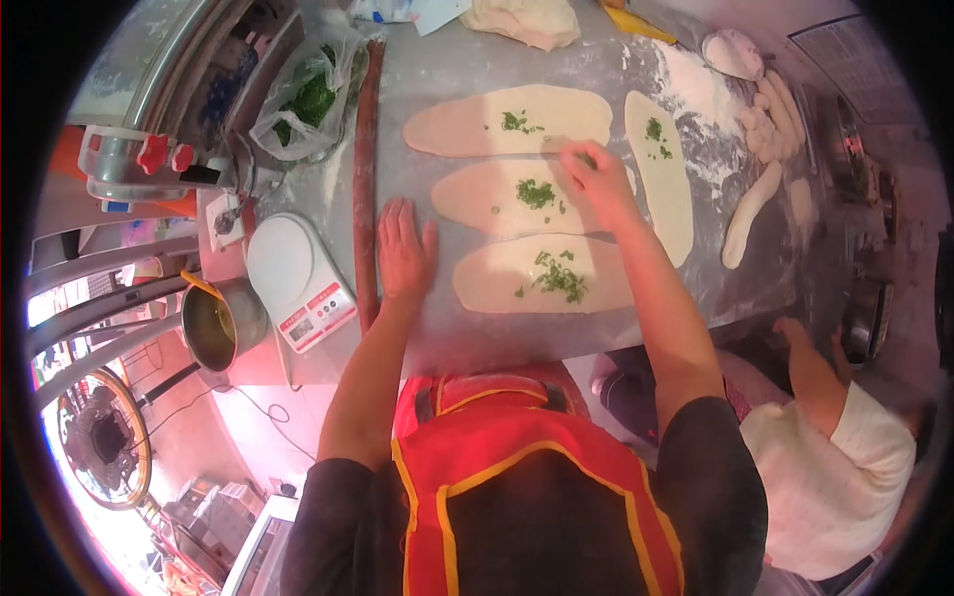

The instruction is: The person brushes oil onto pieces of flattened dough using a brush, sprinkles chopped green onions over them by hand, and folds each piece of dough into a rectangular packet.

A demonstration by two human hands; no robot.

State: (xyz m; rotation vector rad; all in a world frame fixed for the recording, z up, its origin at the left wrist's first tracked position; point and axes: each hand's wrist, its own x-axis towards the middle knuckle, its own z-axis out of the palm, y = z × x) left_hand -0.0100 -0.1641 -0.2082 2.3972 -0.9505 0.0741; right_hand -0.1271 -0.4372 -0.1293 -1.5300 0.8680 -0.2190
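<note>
Three flat dough sheets lie one below another on the metal table: the top one (457,124), the middle one (462,199) and the bottom one (487,283). A fourth sheet (671,199) lies upright at their right. Each carries chopped green onion. My right hand (593,179) is over the right part of the middle sheet, near the top one, with fingers bent together; what they hold is too small to name. My left hand (405,248) rests flat on the table, fingers spread, beside the long wooden rolling pin (366,199).
A bag of chopped greens (310,99), a white scale (288,263) and a metal pot (224,323) are at the left. Loose flour (696,89), dough strips (750,217) and a large dough lump (527,20) lie farther back. Another person (830,467) is at the lower right.
</note>
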